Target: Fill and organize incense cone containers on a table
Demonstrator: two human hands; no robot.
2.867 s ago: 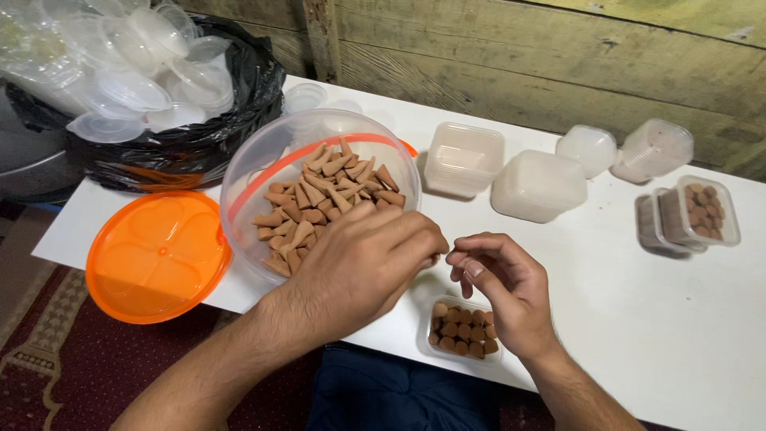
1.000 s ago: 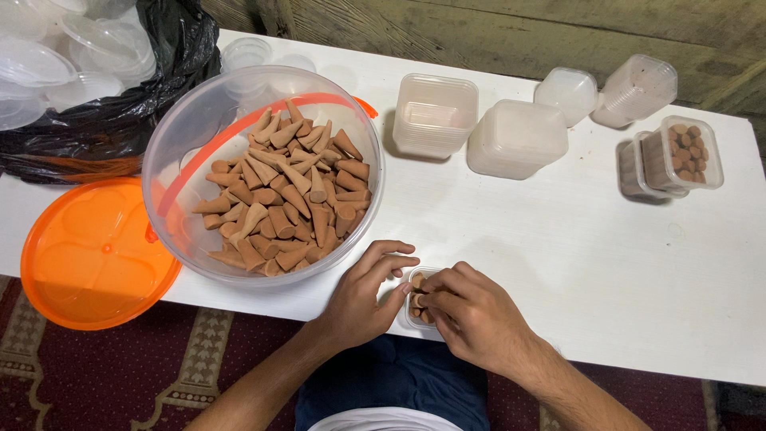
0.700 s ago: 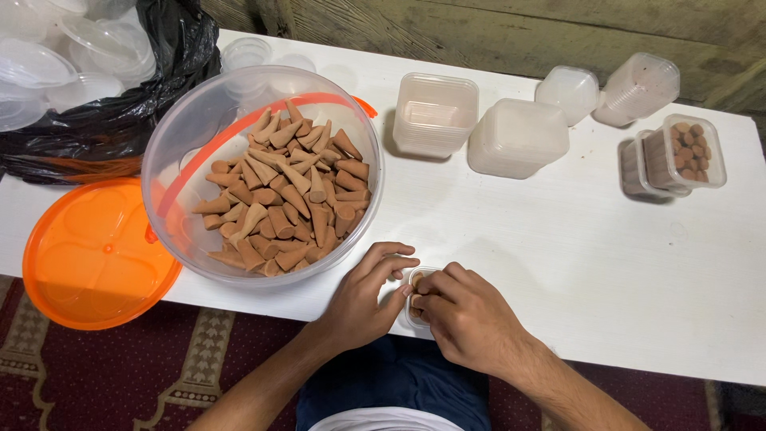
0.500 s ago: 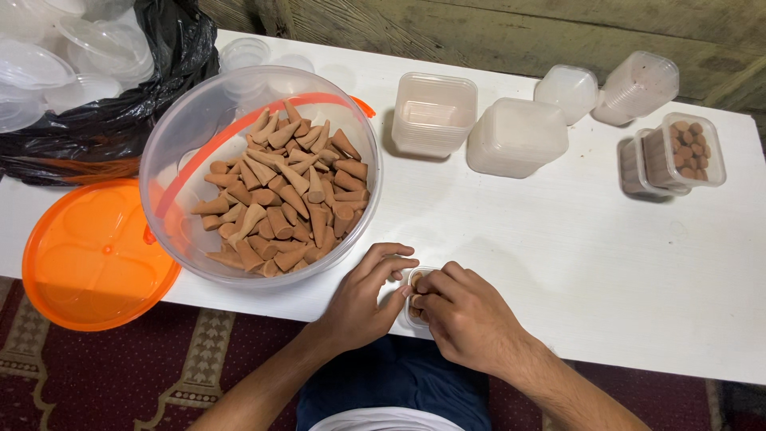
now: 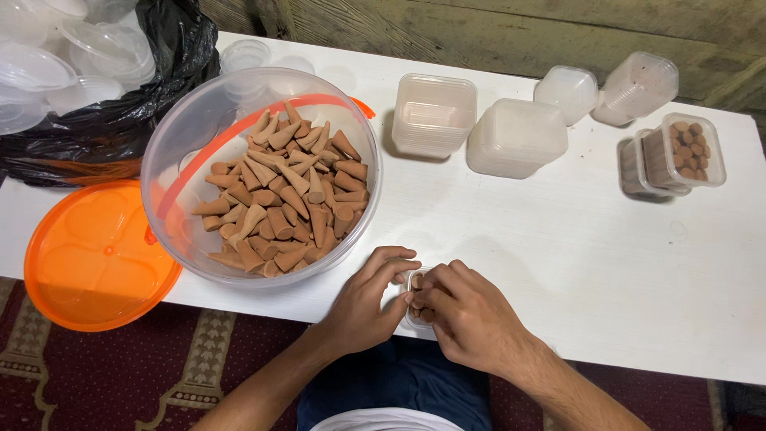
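Unchanged from earlier frame: left hand (image 5: 369, 299) and right hand (image 5: 467, 313) both still pinch small cone-filled tub (image 5: 416, 302) at table (image 5: 558, 263) edge.

Orange lid (image 5: 100, 255) lies beside black bag (image 5: 120, 120) of clear lids.

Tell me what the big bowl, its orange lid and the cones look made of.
The big bowl looks like clear, glossy plastic: the cones and table show through its wall. The orange lid looks like moulded, slightly translucent plastic with a raised rim. The cones are matte, reddish-brown, seemingly pressed powder or clay; I cannot tell which.
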